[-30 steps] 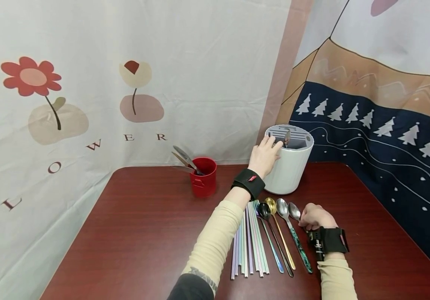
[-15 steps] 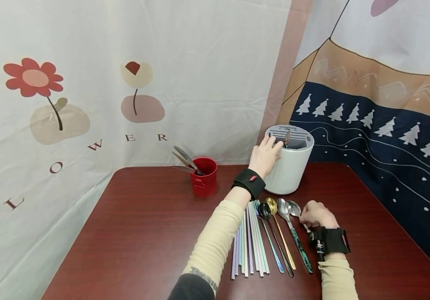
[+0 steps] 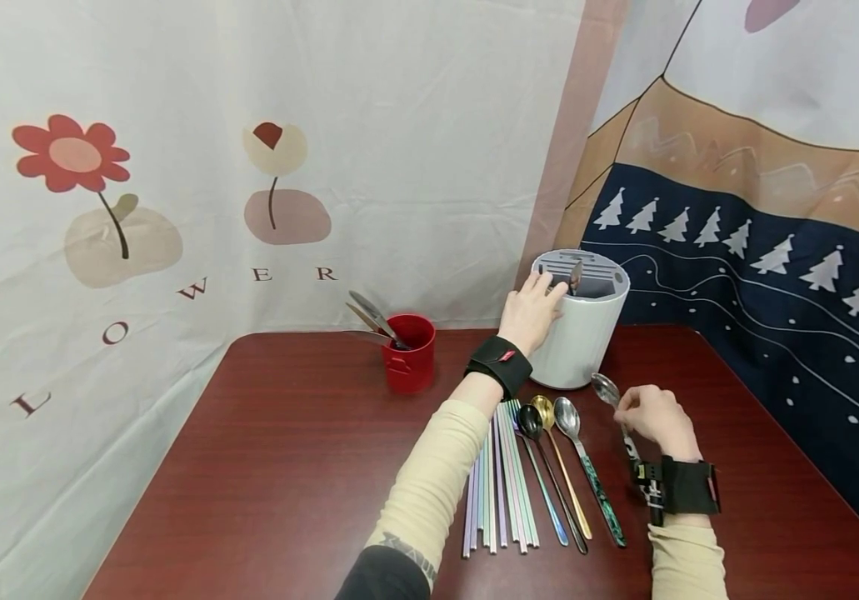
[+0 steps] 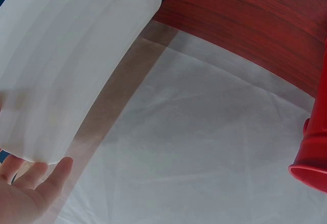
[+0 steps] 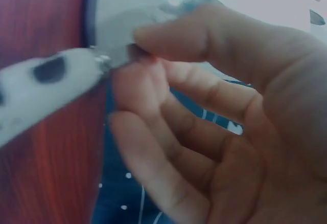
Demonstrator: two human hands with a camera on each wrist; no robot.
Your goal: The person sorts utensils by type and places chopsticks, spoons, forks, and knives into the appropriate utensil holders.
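Note:
In the head view my right hand (image 3: 657, 418) pinches a silver spoon (image 3: 606, 390) by its neck, tilted with the bowl pointing away. The right wrist view shows thumb and fingertips on the metal neck and the spoon's white handle with black patches (image 5: 51, 74). My left hand (image 3: 530, 315) grips the rim of a white cutlery holder (image 3: 577, 346), fingers bent over the edge. The left wrist view shows those fingers at the rim, with the holder's smooth wall (image 4: 66, 70) beside them. A utensil (image 3: 575, 277) stands in the holder.
Left of the right hand lie a green-handled spoon (image 3: 590, 467), a gold spoon (image 3: 568, 475), a black spoon (image 3: 549, 462), a blue-purple utensil (image 3: 551, 508) and several pastel chopsticks (image 3: 501, 500). A red bucket (image 3: 410, 367) with several utensils stands at the table's (image 3: 287, 467) back.
My right hand has lifted the silver spoon and moved slightly right and away, drawing it apart from the green-handled spoon. My left hand has stayed on the holder's rim.

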